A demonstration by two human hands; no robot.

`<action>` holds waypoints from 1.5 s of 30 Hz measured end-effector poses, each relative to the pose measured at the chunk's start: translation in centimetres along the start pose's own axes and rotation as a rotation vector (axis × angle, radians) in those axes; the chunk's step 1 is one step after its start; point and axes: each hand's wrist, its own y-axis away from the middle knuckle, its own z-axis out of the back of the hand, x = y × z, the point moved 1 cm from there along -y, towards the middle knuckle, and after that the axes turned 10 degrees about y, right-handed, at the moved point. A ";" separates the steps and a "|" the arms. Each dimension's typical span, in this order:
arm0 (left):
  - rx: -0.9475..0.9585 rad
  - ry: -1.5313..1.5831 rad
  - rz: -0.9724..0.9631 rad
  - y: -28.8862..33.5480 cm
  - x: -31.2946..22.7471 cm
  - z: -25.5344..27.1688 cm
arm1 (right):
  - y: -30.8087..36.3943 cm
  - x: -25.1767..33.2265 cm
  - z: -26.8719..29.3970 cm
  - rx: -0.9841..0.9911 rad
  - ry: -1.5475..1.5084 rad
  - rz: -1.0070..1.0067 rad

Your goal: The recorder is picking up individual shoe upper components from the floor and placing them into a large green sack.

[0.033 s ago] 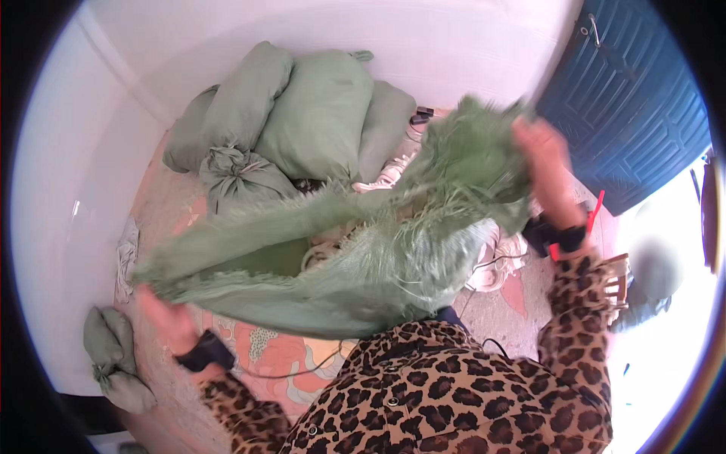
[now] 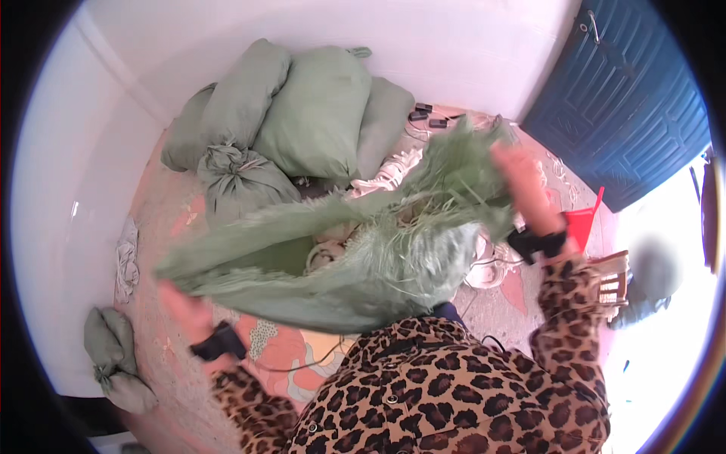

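Observation:
A green woven sack (image 2: pixel 355 299) with frayed edges is stretched between my two hands, its mouth gaping upward. My left hand (image 2: pixel 187 312) is closed on the left end of its rim. The upper right end is gripped by my right hand (image 2: pixel 523 185), which is smeared by motion. Through the mouth, pale rounded items (image 2: pixel 327 256) show, though I cannot tell whether they lie inside the sack or beyond it. Black bands circle both my wrists.
Stuffed green sacks (image 2: pixel 318 113) lean on the far wall, a tied one (image 2: pixel 246 185) before them. Smaller sacks (image 2: pixel 110 352) and a white cloth (image 2: pixel 127 261) lie left. Right are a blue door (image 2: pixel 605 106), a red dustpan-like object (image 2: pixel 581 227) and a wooden stool (image 2: pixel 611 280). Pale bundles (image 2: pixel 389 170) lie behind the held sack.
Both hands have drawn inward, the left toward the right and the right leftward and lower. The sack's rim is less stretched, and more of the red object shows.

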 end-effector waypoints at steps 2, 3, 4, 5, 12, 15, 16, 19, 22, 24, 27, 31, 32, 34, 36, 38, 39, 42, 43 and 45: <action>0.290 0.297 0.438 7.7 3.3 -9.0 | 4.8 -6.4 -7.4 0.210 -0.187 -0.215; 0.298 0.299 0.433 12.5 3.7 -13.5 | 7.2 -11.4 -10.6 0.380 -0.102 -0.272; 0.286 0.498 0.529 17.0 3.6 -17.1 | 9.8 -16.3 -13.6 0.465 0.111 -0.367; 0.274 0.702 0.624 19.3 3.3 -19.4 | 12.3 -20.8 -16.1 0.547 0.329 -0.461; 0.492 0.117 0.212 4.7 -7.4 -16.0 | 11.3 -19.8 -13.2 0.004 -0.872 -0.866; 0.334 1.182 0.949 4.3 -8.1 -16.7 | 11.1 -15.7 -7.1 -0.105 -0.968 -0.810; 0.302 1.296 1.067 4.8 -9.6 -15.0 | 11.4 -14.2 -5.0 -0.188 -0.959 -0.797; 0.205 1.339 1.168 4.8 -11.5 -9.6 | 9.8 -10.4 -0.3 -0.216 -0.921 -0.663; 0.168 1.180 1.062 3.8 -12.8 -5.2 | 5.8 -4.6 2.6 -0.156 -0.456 -0.390; 0.169 1.083 0.981 3.7 -13.7 -2.7 | 3.3 -1.9 3.6 0.002 -1.004 -0.399; 0.056 1.247 1.057 4.5 -13.8 1.2 | 1.7 4.4 6.3 0.155 -1.092 -0.290; -0.330 1.177 1.084 5.0 -12.6 7.9 | 0.2 8.5 9.6 0.186 -1.043 -0.077; -0.361 1.236 1.135 4.7 -12.5 8.8 | 0.2 9.6 9.5 0.183 -1.069 -0.092; -0.430 1.213 1.112 6.0 -9.3 7.6 | -0.3 9.8 7.8 0.212 -1.042 -0.111; -0.455 1.110 1.088 11.0 -4.9 5.7 | -0.4 1.6 3.7 0.233 -0.491 0.130; 0.292 -0.031 0.466 17.0 -1.7 1.7 | 1.1 -2.1 -1.7 0.632 -0.417 0.079; -0.095 0.562 1.107 19.2 0.0 -1.3 | 2.7 -5.0 -5.7 0.633 -0.769 -0.473; -0.094 0.635 1.351 33.9 7.9 -4.7 | 3.8 -6.8 -6.7 0.662 -0.558 -0.424; 0.311 0.100 0.924 37.1 12.3 -1.3 | 3.4 -6.5 -6.8 0.643 -0.702 -0.464; 0.179 0.321 1.180 35.3 13.7 -3.3 | 3.5 -6.6 -6.4 0.593 -0.682 -0.517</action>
